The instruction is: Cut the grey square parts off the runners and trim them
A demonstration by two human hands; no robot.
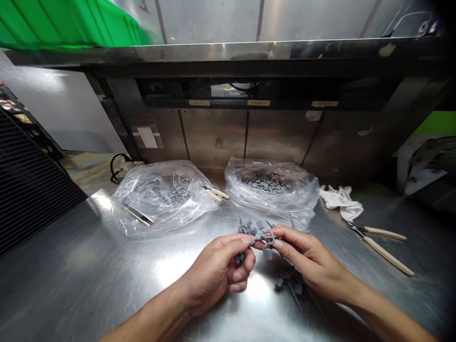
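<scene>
A small branched grey plastic sprue piece [269, 238] is held up between my two hands over the metal bench. My left hand [215, 266] pinches its left end between thumb and index finger, and another dark grey bit [240, 259] shows by its curled fingers. On the other side, my right hand [313, 266] grips the piece with thumb and fingertips. Just behind the hands lie several loose grey plastic parts [247, 228]. More grey pieces with long pointed stems [292, 289] rest below my right hand, partly covered by it.
Two clear plastic bags, a left bag [164, 221] and a right bag [274, 204], hold small grey parts. Cutting pliers with pale handles [388, 249] and a white glove [342, 202] lie at right. More pale-handled tools [217, 194] rest on the left bag. A metal shelf [221, 51] overhangs the back.
</scene>
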